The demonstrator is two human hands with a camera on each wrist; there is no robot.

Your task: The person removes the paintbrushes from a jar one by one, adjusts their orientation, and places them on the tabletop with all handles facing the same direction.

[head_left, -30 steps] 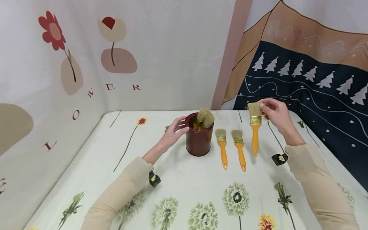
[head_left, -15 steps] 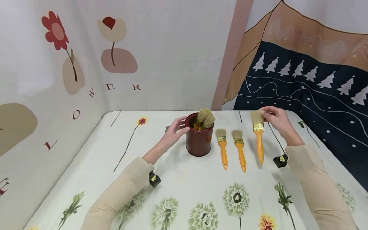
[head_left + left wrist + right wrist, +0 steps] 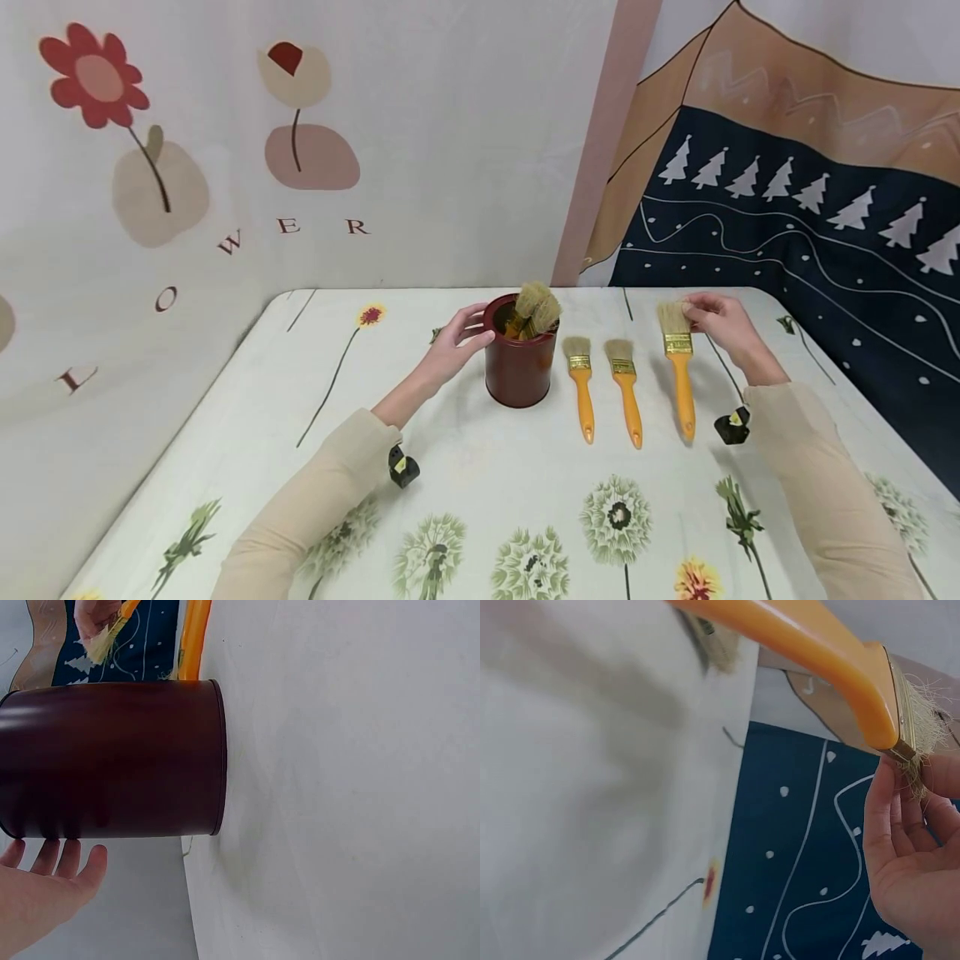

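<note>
The right hand (image 3: 723, 323) pinches a flat paintbrush (image 3: 682, 383) by its bristles, handle towards the person, right of two similar brushes (image 3: 627, 392). Well to its left, the left hand (image 3: 453, 337), fingers loosely extended, touches the dark-red can (image 3: 517, 375).

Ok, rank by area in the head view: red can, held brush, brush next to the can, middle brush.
1. Red can
2. Held brush, though nearness to the camera may help it
3. Brush next to the can and middle brush: too alike to rank

Sleeves (image 3: 813, 483) cropped, bottom inside can (image 3: 517, 369) hidden
</note>
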